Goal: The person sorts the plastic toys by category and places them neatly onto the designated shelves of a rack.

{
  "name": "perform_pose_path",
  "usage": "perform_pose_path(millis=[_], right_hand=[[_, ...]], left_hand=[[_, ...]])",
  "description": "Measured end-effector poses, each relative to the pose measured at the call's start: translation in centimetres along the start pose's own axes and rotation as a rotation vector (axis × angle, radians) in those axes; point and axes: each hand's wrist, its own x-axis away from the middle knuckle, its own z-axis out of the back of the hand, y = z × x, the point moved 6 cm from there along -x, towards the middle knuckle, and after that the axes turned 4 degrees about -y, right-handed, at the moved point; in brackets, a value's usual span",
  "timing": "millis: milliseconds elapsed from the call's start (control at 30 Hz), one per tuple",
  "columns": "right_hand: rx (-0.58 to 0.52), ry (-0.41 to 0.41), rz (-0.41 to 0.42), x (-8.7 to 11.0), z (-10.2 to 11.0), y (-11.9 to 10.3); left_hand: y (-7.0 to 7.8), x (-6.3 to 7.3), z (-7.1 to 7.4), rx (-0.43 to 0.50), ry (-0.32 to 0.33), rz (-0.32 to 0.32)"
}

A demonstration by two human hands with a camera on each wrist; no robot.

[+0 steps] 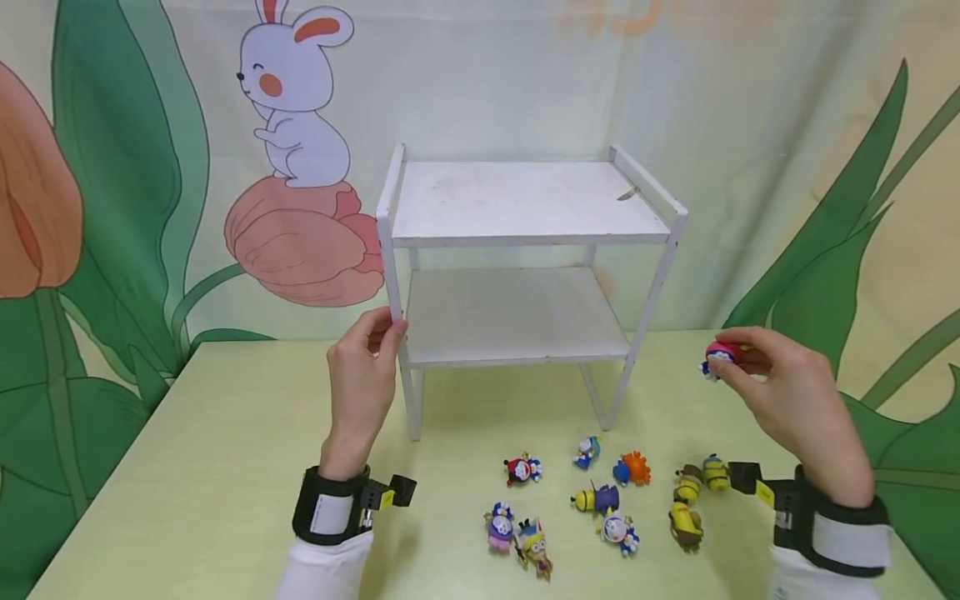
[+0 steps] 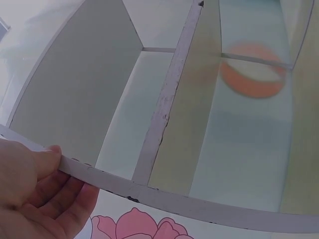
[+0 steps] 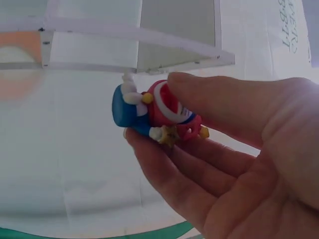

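Observation:
My left hand [image 1: 362,367] grips the front left leg of a white two-tier shelf [image 1: 517,315], thumb on one side and curled fingers on the other. In the left wrist view the fingers [image 2: 75,211] wrap the white bar near its chipped paint. Off to the right of the shelf, above the table, my right hand [image 1: 787,392] pinches a small toy figurine [image 3: 164,104]. It is pink-red and blue with white parts and a yellow star. The thumb presses its top and the fingers support it from below; part of it is hidden by the thumb.
On the light yellow table [image 1: 247,467] lie several figurines: a red-and-black one [image 1: 519,470], an orange one [image 1: 636,468], a purple one [image 1: 500,528] and a yellow one [image 1: 686,525] among them. Behind the shelf hangs a printed curtain [image 1: 480,75] with a rabbit and tulips.

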Motion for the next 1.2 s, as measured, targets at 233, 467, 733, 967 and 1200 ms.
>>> perform_pose_path(millis=[233, 467, 733, 967, 1200], right_hand=[[-0.028, 0.048, 0.133, -0.5, -0.7, -2.3], [-0.056, 0.032, 0.197, -1.3, -1.7, -4.0], [-0.117, 0.021, 0.237, -2.7, -2.7, -6.3], [-0.169, -0.027, 0.276, -4.4, -4.3, -8.5], [-0.260, -0.064, 0.295, -6.6, -6.8, -10.7]], left_hand=[[0.0, 0.0, -0.1, 0.007, -0.001, -0.004], [0.0, 0.0, 0.0, 0.008, -0.002, 0.004], [0.0, 0.1, 0.0, 0.007, -0.009, 0.004], [0.0, 0.1, 0.0, 0.003, -0.006, -0.003], [0.0, 0.0, 0.0, 0.003, -0.003, -0.004]])
